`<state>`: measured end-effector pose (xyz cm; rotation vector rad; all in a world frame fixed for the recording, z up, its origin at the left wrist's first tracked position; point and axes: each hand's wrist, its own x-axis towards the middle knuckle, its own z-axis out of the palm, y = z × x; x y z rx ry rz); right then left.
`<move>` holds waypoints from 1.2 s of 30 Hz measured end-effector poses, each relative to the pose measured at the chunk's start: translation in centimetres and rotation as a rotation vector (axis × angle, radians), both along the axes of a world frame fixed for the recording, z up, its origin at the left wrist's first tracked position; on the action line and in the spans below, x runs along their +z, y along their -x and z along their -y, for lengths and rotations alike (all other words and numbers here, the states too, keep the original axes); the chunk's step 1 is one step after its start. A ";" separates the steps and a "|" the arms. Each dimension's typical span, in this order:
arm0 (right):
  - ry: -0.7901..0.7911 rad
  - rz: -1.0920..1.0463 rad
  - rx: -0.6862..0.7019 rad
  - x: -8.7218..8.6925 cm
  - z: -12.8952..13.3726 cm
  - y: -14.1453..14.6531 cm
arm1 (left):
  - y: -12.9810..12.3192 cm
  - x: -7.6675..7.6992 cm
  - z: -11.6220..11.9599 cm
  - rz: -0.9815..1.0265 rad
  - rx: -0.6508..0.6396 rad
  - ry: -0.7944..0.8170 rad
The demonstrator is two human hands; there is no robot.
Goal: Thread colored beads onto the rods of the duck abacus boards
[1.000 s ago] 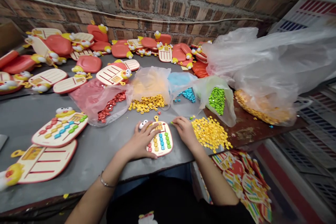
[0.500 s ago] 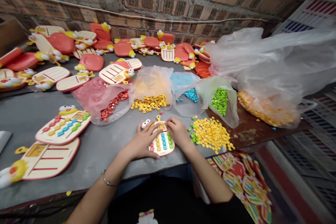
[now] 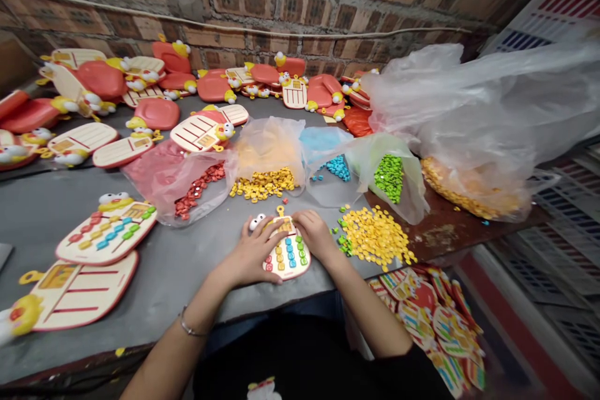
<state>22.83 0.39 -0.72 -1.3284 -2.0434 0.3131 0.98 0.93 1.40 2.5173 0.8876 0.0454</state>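
A cream toy board point(image 3: 299, 270) with a duck-like head lies on the table before me, with rows of red, yellow, blue and green beads in its slots. My left hand point(image 3: 250, 254) grips it from the left, thumb along the near edge and fingers spread over the face. My right hand point(image 3: 317, 236) is at the board's upper right, its fingertips pinched over the end of the slots. Whatever those fingertips hold is hidden. Close by on the right is a pile of loose yellow beads point(image 3: 376, 236), with some green beads point(image 3: 345, 245) at its left side.
Open bags of red point(image 3: 199, 190), yellow point(image 3: 265, 184), blue point(image 3: 338, 167) and green beads point(image 3: 389, 179) stand behind the board. At left, a beaded board point(image 3: 107, 234) overlaps a board without beads point(image 3: 89, 290). More toys point(image 3: 152, 114) line the brick wall; a large clear bag point(image 3: 478, 112) stands right.
The whole view has shifted slightly. Both hands keep nearly the same place on the board, the right fingertips still pinched at its upper right.
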 end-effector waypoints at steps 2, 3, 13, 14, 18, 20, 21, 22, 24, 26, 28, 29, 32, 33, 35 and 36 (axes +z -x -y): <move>-0.017 -0.001 0.029 -0.1 0.2 -0.2 | 0.0 0.0 0.0 0.000 -0.008 0.002; -0.021 0.002 0.042 -0.1 0.3 -0.3 | 0.0 0.0 0.0 -0.001 -0.011 0.001; -0.055 -0.175 -0.148 0.5 0.2 0.0 | -0.3 0.3 0.1 -0.024 -0.004 -0.011; -0.055 -0.210 -0.185 0.8 0.1 -0.4 | -0.3 0.4 0.1 -0.026 -0.004 -0.007; -0.051 -0.229 -0.315 1.6 0.7 -4.3 | -0.2 0.3 0.0 -0.027 -0.004 -0.002; -0.077 -0.183 -0.493 1.6 1.2 -7.5 | -0.2 0.2 0.0 -0.019 -0.010 -0.011; -0.076 -0.138 -0.598 1.4 1.3 -9.1 | -0.2 0.2 0.0 -0.018 -0.012 -0.015; -0.047 -0.069 -0.680 1.3 1.4 -10.8 | -0.2 0.2 0.0 -0.020 -0.014 -0.019; 0.062 0.099 -0.769 0.7 1.1 -13.4 | -0.2 0.2 0.0 -0.029 -0.015 -0.021; 0.168 0.232 -0.754 0.1 0.3 -14.9 | -0.2 0.2 0.0 -0.035 -0.015 -0.022; 0.220 0.292 -0.677 -0.4 -0.5 -15.2 | -0.1 0.2 0.0 -0.030 -0.018 -0.024; 0.223 0.305 -0.635 -0.6 -0.9 -15.1 | -0.1 0.1 0.0 -0.025 -0.019 -0.025; 0.181 0.339 -0.572 -1.2 -1.4 -14.3 | -0.1 0.0 0.0 0.000 -0.021 -0.026; 0.165 0.345 -0.569 -1.4 -1.4 -14.1 | -0.1 -0.1 0.0 0.008 -0.021 -0.026; 0.145 0.335 -0.568 -1.7 -1.3 -13.8 | 0.0 -0.2 -0.1 0.018 -0.020 -0.028; 0.142 0.318 -0.568 -1.8 -1.2 -13.7 | 0.0 -0.3 -0.1 0.018 -0.020 -0.029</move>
